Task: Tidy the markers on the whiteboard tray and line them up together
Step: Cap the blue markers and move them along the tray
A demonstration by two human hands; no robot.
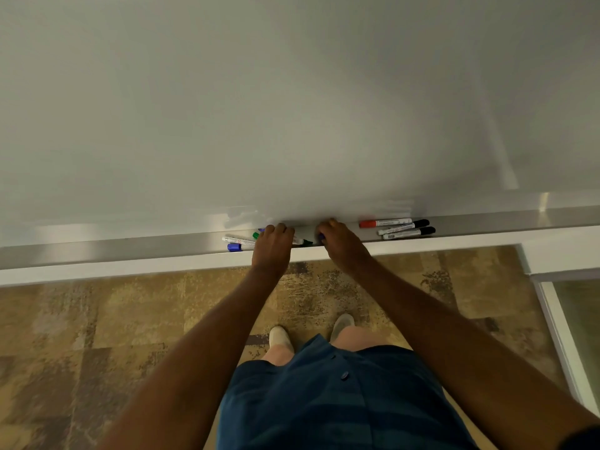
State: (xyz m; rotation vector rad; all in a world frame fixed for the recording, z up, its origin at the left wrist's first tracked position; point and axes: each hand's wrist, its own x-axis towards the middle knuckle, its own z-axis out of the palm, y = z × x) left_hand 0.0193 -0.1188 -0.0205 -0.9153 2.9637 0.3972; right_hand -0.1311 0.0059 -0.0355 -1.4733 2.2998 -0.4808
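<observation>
Reaching onto the silver metal whiteboard tray (130,250) | blue-capped white marker (238,243) loose at 9 o'clock | left hand (274,243) curled over green-capped marker (293,239) lying lengthwise | right hand (339,241) closed, contents unclear | red and black markers (397,227) at 3 o'clock, caps opposed | advice: slide strays rightward, parallel.

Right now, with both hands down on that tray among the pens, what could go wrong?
1. The blue-capped marker lies near the front edge of the tray; a nudge from the left hand might roll it onto the carpet.
2. The right hand hides whatever it is handling, so a grip there could slip unseen.
3. The red-capped marker and two black-capped markers lie apart to the right; they may be left ungrouped.
</observation>
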